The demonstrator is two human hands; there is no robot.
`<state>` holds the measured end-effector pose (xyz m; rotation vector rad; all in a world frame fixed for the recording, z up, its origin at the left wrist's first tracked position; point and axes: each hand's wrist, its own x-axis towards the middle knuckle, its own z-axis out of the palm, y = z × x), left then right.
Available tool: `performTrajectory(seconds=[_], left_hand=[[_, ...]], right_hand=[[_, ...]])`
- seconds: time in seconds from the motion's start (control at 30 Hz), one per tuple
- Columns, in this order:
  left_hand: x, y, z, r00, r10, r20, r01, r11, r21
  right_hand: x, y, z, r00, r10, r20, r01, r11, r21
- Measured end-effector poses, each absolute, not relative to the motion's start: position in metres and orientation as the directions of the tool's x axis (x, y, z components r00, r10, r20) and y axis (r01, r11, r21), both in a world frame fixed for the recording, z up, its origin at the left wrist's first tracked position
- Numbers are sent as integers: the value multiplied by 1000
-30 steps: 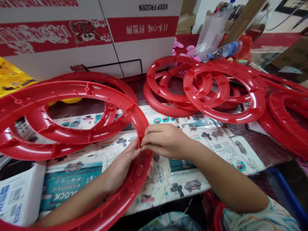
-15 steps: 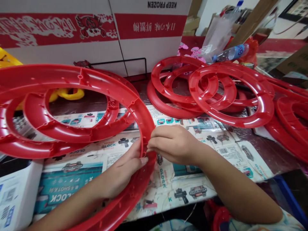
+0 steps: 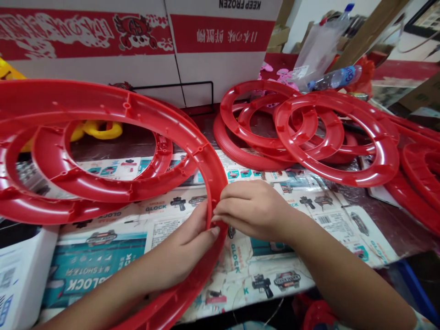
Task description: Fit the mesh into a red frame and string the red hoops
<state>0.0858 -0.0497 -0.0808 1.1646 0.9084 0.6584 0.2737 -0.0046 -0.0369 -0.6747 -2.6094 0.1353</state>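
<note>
A large red plastic ring (image 3: 178,130), its ribbed hollow side facing me, stands tilted over the left half of the table. My left hand (image 3: 185,245) is closed on its near right part, thumb on the inner edge and the fingers partly hidden behind the wall. My right hand (image 3: 252,208) is pinched, fingertips against the hollow channel just above the left thumb. Whatever the right fingertips hold, if anything, is too small or covered to see. More red rings (image 3: 127,195) lie behind the large one at left, overlapping.
Flattened printed cardboard (image 3: 275,270) covers the table. Overlapping red rings (image 3: 338,176) are piled at right. A big white-and-red carton (image 3: 220,39) stands at the back, beside a plastic bottle (image 3: 337,78). Yellow pieces (image 3: 103,129) lie behind the left rings; a white box (image 3: 27,270) sits front left.
The camera view has shifted slightly, so most things sit a little further right. The large ring's left side appears a bit higher. Both hands keep the same grip and place on the ring.
</note>
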Motion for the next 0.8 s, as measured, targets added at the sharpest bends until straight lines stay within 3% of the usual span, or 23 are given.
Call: performTrajectory(seconds=[0.2,0.4,0.67,0.8], left_hand=[[94,-50,-85,439,859,-263,19,284,959],[96,-48,-88,430,840,-330,89,324,942],[96,-55,-88,486,791,-371,111,365,924],[99,-58,-85,508,800,-320,-34,390,920]], right_hand=[[270,-10,-38,-746,584,320,505,809,-300],[268,-7,-45,-660,706,256,686,706,-180],[273,-4,-36,-721,581,377,549,811,-200],[273,-4,-39,-711,608,353,539,794,-282]])
